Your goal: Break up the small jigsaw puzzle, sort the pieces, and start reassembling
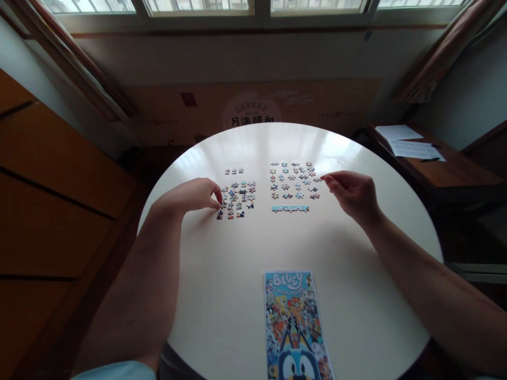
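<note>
My left hand [200,195] reaches to the left edge of a group of loose jigsaw puzzle pieces [233,196]. Its thumb and forefinger close around a small dark puzzle piece [222,203] there. On the other side, my right hand [350,190] has its fingertips pinched on a puzzle piece [318,180] at the right edge of a second, more spaced-out group [291,178]. Just below that group lies a joined strip of light-blue pieces [290,209]. Three pieces [234,171] sit in a short row above the left group.
A picture sheet [295,316] printed "BLUEY" lies near the front of the round white table [222,295]. Papers [412,148] and pens rest on a wooden desk [455,171] at the right. Wooden cabinetry [51,200] stands at the left, windows behind.
</note>
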### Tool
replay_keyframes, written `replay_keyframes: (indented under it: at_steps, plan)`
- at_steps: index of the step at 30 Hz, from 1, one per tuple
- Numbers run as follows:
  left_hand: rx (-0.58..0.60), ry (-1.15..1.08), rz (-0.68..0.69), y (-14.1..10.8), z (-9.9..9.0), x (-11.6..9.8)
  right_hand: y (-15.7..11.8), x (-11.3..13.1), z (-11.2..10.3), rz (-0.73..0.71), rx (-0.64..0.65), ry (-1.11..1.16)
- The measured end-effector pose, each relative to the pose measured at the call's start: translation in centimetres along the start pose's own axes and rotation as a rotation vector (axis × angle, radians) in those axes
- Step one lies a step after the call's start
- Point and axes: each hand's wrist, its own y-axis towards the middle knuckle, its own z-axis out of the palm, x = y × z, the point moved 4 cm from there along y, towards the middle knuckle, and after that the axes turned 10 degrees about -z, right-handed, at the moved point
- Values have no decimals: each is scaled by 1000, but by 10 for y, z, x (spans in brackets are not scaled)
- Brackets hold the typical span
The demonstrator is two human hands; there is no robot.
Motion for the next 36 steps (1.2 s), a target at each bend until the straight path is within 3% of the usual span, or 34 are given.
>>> replay_keyframes:
  at_steps: [5, 12, 24, 31, 36]
  plan:
    - [-51, -52, -31, -9, -6, 0, -3, 0, 2, -12, 17, -9]
    - [-498, -99, -263, -11, -23, 11, -5, 8, 7, -34, 65, 17]
    - [-511, -184, -409, 6, -7, 23, -4, 13, 5, -102, 119, 19]
    - [-701, -277, -277, 4, -9, 21, -2, 12, 1, -95, 66, 3]
    - [-808, -337, -307, 14, -2, 28, -3, 9, 1, -64, 10, 1]
